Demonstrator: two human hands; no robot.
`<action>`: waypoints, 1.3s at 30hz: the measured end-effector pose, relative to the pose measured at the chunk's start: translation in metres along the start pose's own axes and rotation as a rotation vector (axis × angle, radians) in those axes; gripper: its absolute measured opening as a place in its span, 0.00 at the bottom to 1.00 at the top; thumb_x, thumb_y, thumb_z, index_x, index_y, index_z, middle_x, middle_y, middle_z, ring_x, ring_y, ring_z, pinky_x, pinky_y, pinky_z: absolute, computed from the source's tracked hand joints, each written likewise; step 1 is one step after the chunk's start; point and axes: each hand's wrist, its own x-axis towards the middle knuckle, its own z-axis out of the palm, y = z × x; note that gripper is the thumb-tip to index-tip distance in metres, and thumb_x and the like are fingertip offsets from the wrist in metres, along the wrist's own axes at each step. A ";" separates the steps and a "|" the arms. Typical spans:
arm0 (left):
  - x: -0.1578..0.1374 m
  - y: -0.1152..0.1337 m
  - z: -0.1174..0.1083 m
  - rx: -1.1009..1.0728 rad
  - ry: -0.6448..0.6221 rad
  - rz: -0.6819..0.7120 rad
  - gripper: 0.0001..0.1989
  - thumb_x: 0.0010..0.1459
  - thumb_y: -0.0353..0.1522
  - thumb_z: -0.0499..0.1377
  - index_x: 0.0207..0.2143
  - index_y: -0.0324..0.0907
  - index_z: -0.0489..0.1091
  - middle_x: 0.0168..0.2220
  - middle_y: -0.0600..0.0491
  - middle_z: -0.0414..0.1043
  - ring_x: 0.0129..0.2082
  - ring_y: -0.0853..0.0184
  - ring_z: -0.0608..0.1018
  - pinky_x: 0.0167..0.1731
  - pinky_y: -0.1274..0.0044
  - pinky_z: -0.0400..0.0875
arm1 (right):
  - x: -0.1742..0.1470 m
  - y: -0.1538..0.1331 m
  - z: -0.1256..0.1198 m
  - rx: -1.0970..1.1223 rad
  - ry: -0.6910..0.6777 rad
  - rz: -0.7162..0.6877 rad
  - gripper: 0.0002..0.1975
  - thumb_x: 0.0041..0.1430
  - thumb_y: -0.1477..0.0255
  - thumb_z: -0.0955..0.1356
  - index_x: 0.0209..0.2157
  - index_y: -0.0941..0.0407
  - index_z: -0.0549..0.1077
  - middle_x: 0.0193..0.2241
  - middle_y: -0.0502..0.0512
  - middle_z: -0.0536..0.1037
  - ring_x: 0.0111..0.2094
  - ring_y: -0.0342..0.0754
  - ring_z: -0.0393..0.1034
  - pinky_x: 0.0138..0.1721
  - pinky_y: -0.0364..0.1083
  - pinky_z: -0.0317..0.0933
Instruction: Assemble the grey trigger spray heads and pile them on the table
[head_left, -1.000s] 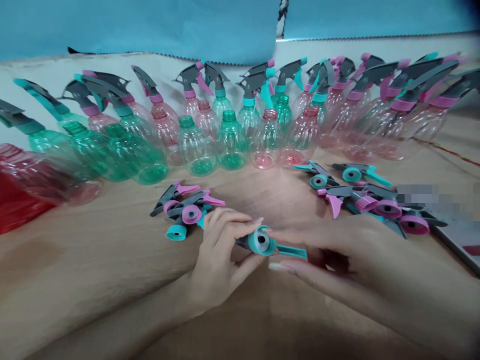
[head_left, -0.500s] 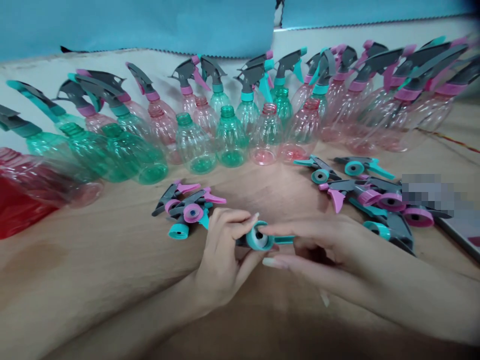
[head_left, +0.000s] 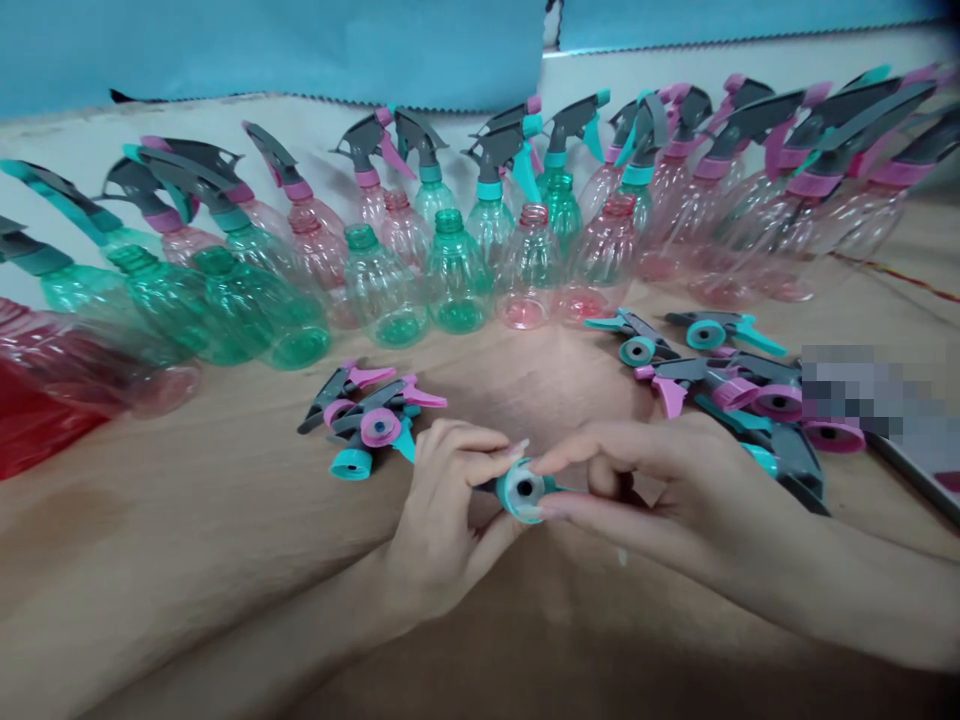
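A grey trigger spray head with a turquoise collar [head_left: 523, 490] is turned so that its round underside faces me, showing a white disc with a dark hole. My left hand [head_left: 442, 505] is closed around its body from the left; the fingers hide most of the grey part. From the right, my right hand [head_left: 667, 490] pinches the collar's rim between index finger and thumb. Left of my hands lies a small group of spray heads with pink [head_left: 381, 427] and turquoise [head_left: 351, 463] collars. More spray heads [head_left: 694, 378] lie in a pile beyond my right hand.
Open-necked green bottles [head_left: 457, 275] and pink bottles [head_left: 529, 270] stand across the table [head_left: 225, 560]. Behind them and at both sides are bottles fitted with spray heads [head_left: 491, 160]. A red bag [head_left: 45, 410] is at left, a partly blurred flat device [head_left: 911, 470] at right.
My right index finger has moved from the inside of the collar to its upper rim, and the thumb has come up against the lower rim. The spray head has turned slightly.
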 end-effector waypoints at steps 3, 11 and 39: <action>0.000 0.000 0.000 0.000 -0.002 0.004 0.13 0.60 0.31 0.59 0.47 0.39 0.63 0.40 0.49 0.66 0.38 0.64 0.69 0.37 0.70 0.64 | 0.002 0.000 -0.001 0.072 -0.039 0.054 0.08 0.58 0.65 0.69 0.39 0.51 0.75 0.14 0.39 0.63 0.14 0.34 0.54 0.15 0.36 0.45; 0.001 0.001 -0.002 0.010 -0.032 0.006 0.10 0.62 0.32 0.57 0.45 0.40 0.63 0.39 0.50 0.66 0.38 0.64 0.69 0.36 0.71 0.63 | 0.004 -0.002 -0.006 0.033 -0.141 0.030 0.09 0.60 0.66 0.67 0.43 0.50 0.72 0.15 0.38 0.61 0.16 0.35 0.53 0.16 0.37 0.45; 0.006 0.006 -0.002 -0.144 -0.029 -0.087 0.17 0.55 0.40 0.64 0.41 0.38 0.67 0.34 0.51 0.69 0.34 0.66 0.70 0.33 0.74 0.67 | 0.005 0.010 -0.013 -0.381 -0.057 -0.479 0.13 0.64 0.74 0.62 0.49 0.57 0.70 0.26 0.50 0.73 0.27 0.42 0.65 0.26 0.43 0.57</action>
